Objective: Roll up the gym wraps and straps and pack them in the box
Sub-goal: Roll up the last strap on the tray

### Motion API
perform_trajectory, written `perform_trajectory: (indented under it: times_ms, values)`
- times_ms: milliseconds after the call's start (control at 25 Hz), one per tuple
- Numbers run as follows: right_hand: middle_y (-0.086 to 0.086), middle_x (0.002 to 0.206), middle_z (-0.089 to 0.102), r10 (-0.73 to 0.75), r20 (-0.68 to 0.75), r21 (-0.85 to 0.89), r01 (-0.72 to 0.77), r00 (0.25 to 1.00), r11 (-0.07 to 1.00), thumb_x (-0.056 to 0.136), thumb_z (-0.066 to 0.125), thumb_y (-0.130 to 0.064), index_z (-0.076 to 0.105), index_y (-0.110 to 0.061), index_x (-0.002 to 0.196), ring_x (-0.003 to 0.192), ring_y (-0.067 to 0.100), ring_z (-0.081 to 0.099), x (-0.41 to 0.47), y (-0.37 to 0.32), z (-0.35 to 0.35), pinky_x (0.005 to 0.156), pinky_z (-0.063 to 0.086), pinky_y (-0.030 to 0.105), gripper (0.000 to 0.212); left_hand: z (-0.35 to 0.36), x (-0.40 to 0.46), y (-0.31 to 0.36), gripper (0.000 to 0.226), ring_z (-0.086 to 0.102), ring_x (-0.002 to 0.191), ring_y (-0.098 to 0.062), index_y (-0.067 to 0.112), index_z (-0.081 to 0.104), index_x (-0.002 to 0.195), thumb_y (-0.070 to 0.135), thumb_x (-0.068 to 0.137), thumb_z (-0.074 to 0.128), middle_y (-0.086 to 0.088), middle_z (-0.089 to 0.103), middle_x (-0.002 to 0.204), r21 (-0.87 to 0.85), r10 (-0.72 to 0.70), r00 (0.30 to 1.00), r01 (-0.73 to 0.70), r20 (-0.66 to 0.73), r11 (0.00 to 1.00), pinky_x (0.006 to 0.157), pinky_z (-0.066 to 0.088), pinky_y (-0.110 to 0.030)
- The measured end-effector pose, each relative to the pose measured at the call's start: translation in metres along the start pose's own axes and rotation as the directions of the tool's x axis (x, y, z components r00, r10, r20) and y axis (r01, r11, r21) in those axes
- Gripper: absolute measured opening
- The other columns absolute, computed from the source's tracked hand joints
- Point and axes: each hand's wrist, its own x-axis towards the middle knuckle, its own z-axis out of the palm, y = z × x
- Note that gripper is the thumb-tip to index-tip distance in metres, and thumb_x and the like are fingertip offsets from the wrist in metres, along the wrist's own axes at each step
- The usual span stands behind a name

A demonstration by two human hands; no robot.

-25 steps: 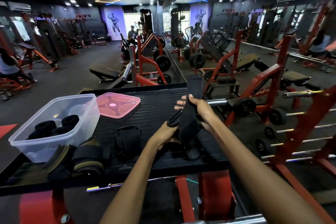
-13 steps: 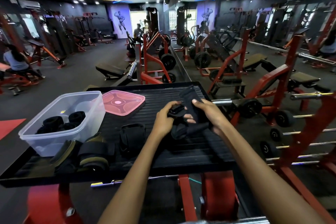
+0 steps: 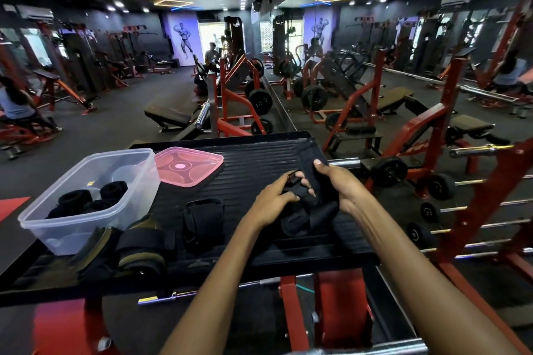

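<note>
A black gym strap [image 3: 310,210] lies between both hands over the ribbed black platform [image 3: 248,170]. My left hand [image 3: 274,199] grips its folded lower end, fingers curled round it. My right hand [image 3: 340,184] holds the strap's flat upper part, thumb pressed on top. The clear plastic box [image 3: 86,199] stands at the left with several rolled black wraps [image 3: 95,199] inside. Its pink lid [image 3: 189,166] lies beside it. A black wrap [image 3: 203,220] and olive-and-black wraps [image 3: 135,248] lie loose in front of the box.
The platform sits on a red machine frame [image 3: 337,305]. Red benches, racks and weight plates [image 3: 389,171] fill the floor to the right and behind. A person sits on a machine at the far left [image 3: 14,104]; others stand further back.
The strap, held upright a second ago, has come down toward the platform and is folded between my hands. Both hands have dropped lower and closer together.
</note>
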Motion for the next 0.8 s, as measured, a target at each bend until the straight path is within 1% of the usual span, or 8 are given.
perform_trajectory:
  times_ms: [80,120,280,400,520,640,680,800]
  values:
    - [0.010,0.096,0.070,-0.012,0.008,0.010,0.012,1.000,1.000,0.099,0.042,-0.027,0.056,-0.006,0.119,0.077,0.016,0.068,-0.001,0.002,-0.001,0.065,0.052,0.027,0.032,-0.003,-0.001,0.000,0.044,0.059,0.111,-0.014,0.022,0.054,0.123,0.028,0.079,0.055,-0.001,0.061,0.118,-0.255,-0.004,0.998,0.021,0.068,0.967,0.103,0.041,-0.031]
    - [0.011,0.098,0.070,-0.019,0.020,0.012,0.018,1.000,1.000,0.099,0.043,-0.027,0.057,-0.008,0.119,0.080,0.018,0.068,-0.002,0.003,-0.001,0.066,0.053,0.028,0.031,-0.004,-0.002,0.004,0.035,0.059,0.110,-0.014,0.016,0.055,0.121,0.027,0.088,0.050,-0.002,0.061,0.116,-0.275,-0.001,0.998,0.020,0.068,0.961,0.103,0.041,-0.028]
    - [0.013,0.091,0.070,-0.103,-0.007,0.002,0.103,0.995,0.995,0.097,0.047,-0.015,0.058,-0.012,0.108,0.075,0.026,0.069,-0.010,0.005,-0.001,0.056,0.058,0.030,0.016,-0.005,-0.002,0.006,0.031,0.050,0.125,-0.014,0.015,0.056,0.123,0.024,0.101,0.035,0.001,0.057,0.127,-0.207,-0.012,0.997,-0.005,-0.082,0.978,0.103,0.036,-0.017]
    - [0.018,0.092,0.070,-0.130,-0.050,-0.196,0.118,0.990,0.973,0.085,0.056,-0.005,0.066,-0.005,0.103,0.071,0.024,0.066,-0.014,0.005,-0.006,0.062,0.054,0.028,0.020,-0.001,-0.004,0.001,0.034,0.050,0.123,-0.007,0.016,0.053,0.127,0.028,0.101,0.036,0.004,0.056,0.131,-0.196,0.015,0.997,-0.029,-0.076,0.980,0.100,0.036,-0.012]
    - [0.020,0.096,0.070,-0.003,-0.091,-0.274,-0.022,0.996,0.961,0.074,0.064,-0.010,0.070,-0.003,0.099,0.075,0.029,0.065,-0.017,0.002,-0.015,0.066,0.052,0.031,0.027,0.000,-0.008,0.004,0.030,0.050,0.118,-0.006,0.021,0.050,0.125,0.031,0.100,0.037,0.004,0.055,0.127,-0.215,-0.007,0.998,-0.006,-0.059,0.977,0.096,0.039,-0.012]
    - [0.019,0.091,0.069,0.127,-0.123,-0.328,-0.161,0.984,0.931,0.054,0.070,-0.020,0.069,-0.006,0.097,0.068,0.030,0.065,-0.017,-0.001,-0.022,0.066,0.054,0.035,0.045,0.001,-0.008,0.003,0.027,0.046,0.125,-0.013,0.026,0.045,0.125,0.030,0.100,0.037,0.001,0.050,0.133,-0.188,-0.014,0.999,0.008,-0.032,0.982,0.104,0.036,-0.023]
    - [0.018,0.087,0.069,0.152,-0.117,-0.340,-0.183,0.981,0.922,0.053,0.069,-0.020,0.069,-0.006,0.095,0.065,0.029,0.064,-0.017,0.000,-0.024,0.065,0.053,0.035,0.044,0.001,-0.009,0.004,0.028,0.044,0.129,-0.015,0.027,0.045,0.126,0.030,0.100,0.037,0.001,0.048,0.136,-0.168,-0.001,1.000,-0.002,-0.020,0.986,0.106,0.034,-0.025]
    - [0.015,0.074,0.064,0.205,-0.086,-0.360,-0.222,0.975,0.906,0.069,0.064,-0.015,0.066,-0.007,0.081,0.056,0.027,0.059,-0.019,0.001,-0.021,0.061,0.050,0.031,0.015,0.003,-0.012,0.005,0.033,0.036,0.135,-0.012,0.026,0.044,0.132,0.027,0.100,0.038,0.005,0.043,0.141,-0.099,0.036,0.999,-0.032,0.036,0.995,0.103,0.031,-0.017]
